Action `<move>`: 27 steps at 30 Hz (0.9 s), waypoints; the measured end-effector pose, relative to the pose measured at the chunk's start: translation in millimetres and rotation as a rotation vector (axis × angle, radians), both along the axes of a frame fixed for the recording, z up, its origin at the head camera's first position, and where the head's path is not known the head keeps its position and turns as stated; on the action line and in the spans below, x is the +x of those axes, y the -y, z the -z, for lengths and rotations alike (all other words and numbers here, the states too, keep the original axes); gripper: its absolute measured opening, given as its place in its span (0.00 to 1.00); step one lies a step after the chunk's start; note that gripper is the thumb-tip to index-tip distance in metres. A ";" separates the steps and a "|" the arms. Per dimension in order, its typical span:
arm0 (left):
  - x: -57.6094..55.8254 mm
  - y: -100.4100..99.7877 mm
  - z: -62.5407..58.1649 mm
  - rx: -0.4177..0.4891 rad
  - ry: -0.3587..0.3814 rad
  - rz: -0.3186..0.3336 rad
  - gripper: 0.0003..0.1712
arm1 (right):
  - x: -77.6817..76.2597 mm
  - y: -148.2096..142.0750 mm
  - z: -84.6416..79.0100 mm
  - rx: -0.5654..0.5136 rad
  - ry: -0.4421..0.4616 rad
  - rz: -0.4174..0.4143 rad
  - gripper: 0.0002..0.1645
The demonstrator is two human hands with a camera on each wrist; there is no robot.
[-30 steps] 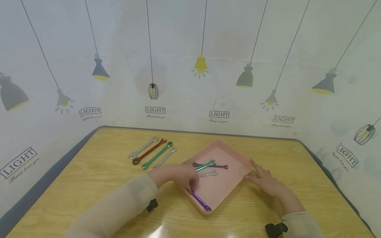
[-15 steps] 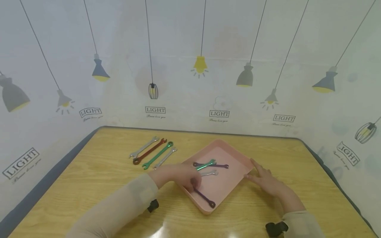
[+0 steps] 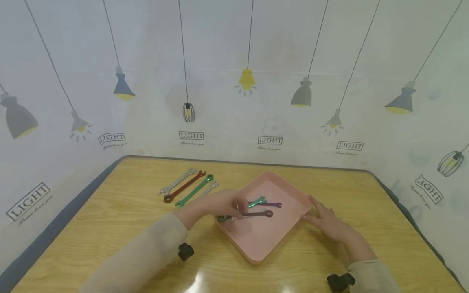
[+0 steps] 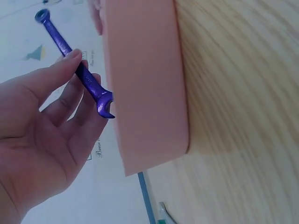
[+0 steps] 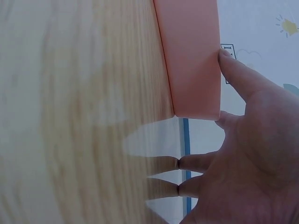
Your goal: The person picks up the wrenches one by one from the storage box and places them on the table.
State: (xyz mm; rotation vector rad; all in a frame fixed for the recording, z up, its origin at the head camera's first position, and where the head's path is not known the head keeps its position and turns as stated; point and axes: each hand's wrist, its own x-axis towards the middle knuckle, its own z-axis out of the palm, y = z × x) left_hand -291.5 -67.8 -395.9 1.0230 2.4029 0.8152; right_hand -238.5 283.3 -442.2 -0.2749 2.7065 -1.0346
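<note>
Fingers [image 4: 71, 57] pinching here, the left hand [image 4: 39, 126] holds a glossy, ring-ended purple wrench [image 4: 88, 78], and the right hand [image 5: 261, 130], spread, touches the pink tray [image 5: 194, 70]!

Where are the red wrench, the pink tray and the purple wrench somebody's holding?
Red wrench [image 3: 184, 186]: head view, middle of its handle.
Pink tray [image 3: 264, 235]: head view, its bare floor.
Held purple wrench [image 4: 88, 80]: left wrist view, its handle.
</note>
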 end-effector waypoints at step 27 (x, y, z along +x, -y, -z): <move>25.1 80.7 -10.5 0.201 0.114 -0.331 0.08 | 0.0 0.5 0.4 -0.006 0.015 0.002 0.50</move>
